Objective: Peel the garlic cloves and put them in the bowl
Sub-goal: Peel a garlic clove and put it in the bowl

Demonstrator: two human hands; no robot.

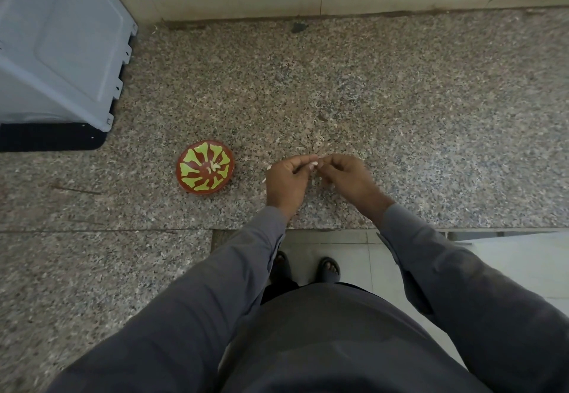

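Garlic clove [313, 164] pinched between fingertips of left hand [288, 178] and right hand [345, 177], both curled on it above granite counter [400, 115], red-and-green bowl [197, 188] left of hands holding peeled cloves [214, 167]

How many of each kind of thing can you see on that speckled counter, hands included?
Red round bowl with green pattern: 1
Hands: 2, left hand and right hand
White garlic clove pinched between them: 1
Grey plastic appliance: 1
Total: 5
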